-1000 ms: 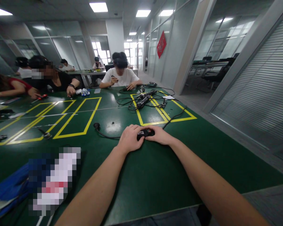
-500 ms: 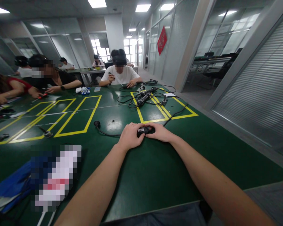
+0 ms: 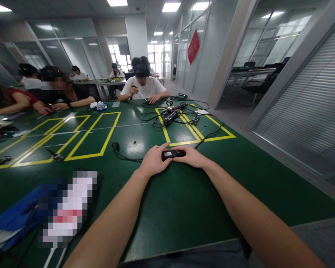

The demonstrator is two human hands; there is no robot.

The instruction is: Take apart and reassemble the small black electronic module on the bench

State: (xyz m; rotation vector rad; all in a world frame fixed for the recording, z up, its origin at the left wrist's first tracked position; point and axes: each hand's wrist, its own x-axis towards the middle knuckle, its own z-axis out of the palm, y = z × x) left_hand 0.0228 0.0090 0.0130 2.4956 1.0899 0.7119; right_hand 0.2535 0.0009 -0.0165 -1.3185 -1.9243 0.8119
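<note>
Centred before me is a small black corded box (image 3: 173,154) with a white label on its upper face. My left hand (image 3: 154,159) is closed around its left end, index finger stretched forward and thumb along the near side. At the other end my right hand (image 3: 192,156) grips it, fingers curled over the top. From beneath my left hand a black cord runs left to a round black plug (image 3: 115,145) lying on the table. Another black cable (image 3: 209,136) leads away beyond my right hand toward the far right. My fingers cover part of the box.
Yellow tape frames (image 3: 102,153) mark the green table (image 3: 201,208). Farther off lies a tangle of black corded tools (image 3: 171,116). A blue bag (image 3: 15,223) and a blurred pale packet (image 3: 72,208) sit at near left. Across the table a person (image 3: 142,83) handles a tool; others sit leftward.
My left index finger has lifted and straightened away from the box. My right fingers have shifted slightly on it. The view has moved a little.
</note>
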